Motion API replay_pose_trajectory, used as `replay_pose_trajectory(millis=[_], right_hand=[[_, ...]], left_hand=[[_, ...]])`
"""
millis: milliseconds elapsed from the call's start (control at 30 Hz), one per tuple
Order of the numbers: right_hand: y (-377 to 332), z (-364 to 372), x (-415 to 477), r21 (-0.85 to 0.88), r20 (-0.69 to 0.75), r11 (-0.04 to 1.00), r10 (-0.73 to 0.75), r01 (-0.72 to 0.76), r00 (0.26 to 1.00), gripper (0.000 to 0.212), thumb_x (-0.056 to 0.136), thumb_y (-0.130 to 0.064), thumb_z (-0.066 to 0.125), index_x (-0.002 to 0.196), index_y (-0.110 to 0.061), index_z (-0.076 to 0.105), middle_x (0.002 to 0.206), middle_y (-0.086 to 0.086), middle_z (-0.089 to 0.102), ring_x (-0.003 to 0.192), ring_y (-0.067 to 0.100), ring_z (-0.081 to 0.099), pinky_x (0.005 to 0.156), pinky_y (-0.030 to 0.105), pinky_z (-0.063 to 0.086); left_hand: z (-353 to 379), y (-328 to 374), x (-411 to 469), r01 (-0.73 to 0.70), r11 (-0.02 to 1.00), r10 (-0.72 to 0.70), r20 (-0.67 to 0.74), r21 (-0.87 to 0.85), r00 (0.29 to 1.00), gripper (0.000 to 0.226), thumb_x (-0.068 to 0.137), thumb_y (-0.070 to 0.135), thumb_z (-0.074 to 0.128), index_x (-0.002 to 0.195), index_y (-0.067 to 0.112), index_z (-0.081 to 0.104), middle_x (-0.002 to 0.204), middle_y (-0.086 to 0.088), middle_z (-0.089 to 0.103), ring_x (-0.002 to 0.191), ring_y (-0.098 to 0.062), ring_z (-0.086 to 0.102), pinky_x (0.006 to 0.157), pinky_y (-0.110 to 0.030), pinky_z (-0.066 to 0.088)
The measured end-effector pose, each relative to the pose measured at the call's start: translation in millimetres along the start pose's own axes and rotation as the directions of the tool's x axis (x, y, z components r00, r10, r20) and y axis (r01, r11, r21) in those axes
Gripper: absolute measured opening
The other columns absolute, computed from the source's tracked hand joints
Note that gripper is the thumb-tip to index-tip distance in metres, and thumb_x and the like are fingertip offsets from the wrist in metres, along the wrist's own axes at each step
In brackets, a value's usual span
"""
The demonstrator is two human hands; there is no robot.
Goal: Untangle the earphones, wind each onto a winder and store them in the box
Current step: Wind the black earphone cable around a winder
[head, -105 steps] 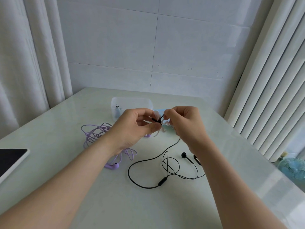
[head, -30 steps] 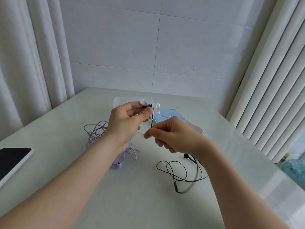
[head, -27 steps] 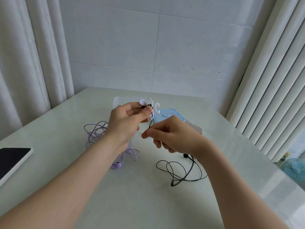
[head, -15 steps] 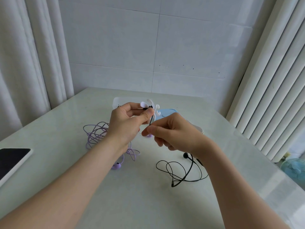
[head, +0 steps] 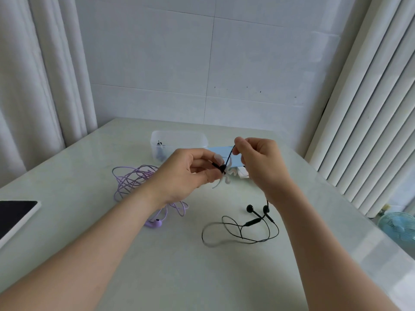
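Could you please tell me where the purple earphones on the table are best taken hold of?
Pinch the purple earphones at the earbud nearest you, coming from above: it lies flat on the table at the end of a loose strand, outside the overlapping loops, which would likely lift as one clump.

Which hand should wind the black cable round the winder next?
Right, probably. The right hand pinches the black cable just above the white winder; the left hand is occupied holding that winder and the plug.
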State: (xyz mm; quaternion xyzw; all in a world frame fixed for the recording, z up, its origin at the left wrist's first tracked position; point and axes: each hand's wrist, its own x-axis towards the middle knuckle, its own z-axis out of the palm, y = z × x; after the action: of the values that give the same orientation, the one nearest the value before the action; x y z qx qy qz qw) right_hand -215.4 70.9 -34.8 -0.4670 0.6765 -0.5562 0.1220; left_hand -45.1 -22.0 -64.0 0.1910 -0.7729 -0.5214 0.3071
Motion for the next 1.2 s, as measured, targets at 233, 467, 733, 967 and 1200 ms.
replay_pose_trajectory(millis=[233, 467, 733, 967, 1200], right_hand=[[14, 6, 2, -0.154, 0.126, 0.988, 0.033, -0.014, 0.992, 0.038, 0.107, -0.036, 0.054, 0.081, -0.014, 0.070, 0.060, -0.003, 0.040, 0.050, 0.013, 0.027, 0.050, 0.026, 0.024], [-1, 12, -12, -0.218, 0.454, 0.973, 0.033, 0.075, 0.890, 0.035, 0.108, -0.035, 0.050, 0.091, -0.026, 0.079, 0.072, 0.000, 0.053, 0.059, 0.015, 0.040, 0.055, 0.023, 0.037], [-12, 11, -16, -0.071, 0.501, 0.991, -0.065, 0.116, 0.863, 0.025, 0.102, -0.029, 0.061, 0.090, -0.025, 0.082, 0.060, -0.003, 0.054, 0.058, 0.021, 0.040, 0.055, 0.033, 0.033], [-10, 7, -9, 0.066, 0.257, 0.994, -0.097, 0.082, 0.962, 0.035, 0.106, -0.024, 0.046, 0.077, -0.015, 0.064, 0.056, -0.003, 0.036, 0.050, 0.017, 0.026, 0.049, 0.027, 0.023], [1, 5, -1, -0.093, 0.084, 0.988, -0.111, 0.119, 0.990, 0.037, 0.108, -0.035, 0.052, 0.079, -0.017, 0.066, 0.050, -0.011, 0.043, 0.045, 0.012, 0.034, 0.046, 0.023, 0.031]], left_hand=[[-4, 4, 0, -0.031, 0.964, 0.007, -0.090, -0.265, 0.996, 0.028, 0.080, 0.018, 0.079, 0.108, 0.016, 0.074, 0.101, -0.006, 0.080, 0.085, -0.018, 0.069, 0.070, -0.027, 0.054], [-3, 4, 3, -0.009, 0.951, -0.118, -0.391, -0.308, 0.913, 0.024, 0.085, 0.020, 0.085, 0.107, 0.019, 0.079, 0.094, -0.004, 0.080, 0.076, -0.011, 0.070, 0.054, -0.023, 0.049], [-4, 1, 2, 0.037, 0.981, -0.116, -0.426, -0.188, 0.897, 0.023, 0.088, 0.026, 0.084, 0.110, 0.022, 0.077, 0.095, 0.005, 0.081, 0.082, -0.009, 0.075, 0.057, -0.025, 0.052], [-8, -2, 2, 0.017, 0.990, -0.049, -0.233, -0.140, 0.971, 0.021, 0.089, 0.009, 0.081, 0.109, 0.016, 0.077, 0.094, -0.006, 0.080, 0.075, -0.018, 0.065, 0.058, -0.026, 0.047], [2, -5, 0, -0.022, 0.996, 0.021, 0.012, 0.081, 1.000, 0.023, 0.085, 0.008, 0.085, 0.105, 0.015, 0.078, 0.096, -0.001, 0.081, 0.095, -0.018, 0.077, 0.095, -0.030, 0.059]])
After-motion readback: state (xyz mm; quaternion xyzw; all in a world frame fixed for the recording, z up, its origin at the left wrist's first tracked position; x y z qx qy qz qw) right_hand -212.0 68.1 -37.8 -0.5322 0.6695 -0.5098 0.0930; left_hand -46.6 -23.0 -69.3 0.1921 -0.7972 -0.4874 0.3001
